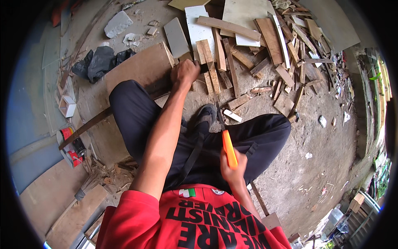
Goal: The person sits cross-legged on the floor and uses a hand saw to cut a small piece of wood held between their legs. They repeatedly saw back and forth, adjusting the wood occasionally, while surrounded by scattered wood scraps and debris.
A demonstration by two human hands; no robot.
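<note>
My right hand (233, 169) is closed around the orange handle of a hand saw (229, 149), low in front of my body. Its narrow dark blade slants up and away from the handle, with the far part meeting the near end of a pale wood strip (212, 79). Farther off, my left hand (185, 73) is closed in a fist on a long dark wooden bar (89, 124). That bar runs from the lower left past my left knee, and its far end crosses the pale strip. My fingers partly hide the grip.
Wood offcuts (269, 41) lie heaped beyond my hands. A broad wooden plank (139, 66) lies left, beside a black plastic bag (99, 62). Red cans (74, 157) stand near the bar's near end. My shod foot (206, 116) rests close to the blade.
</note>
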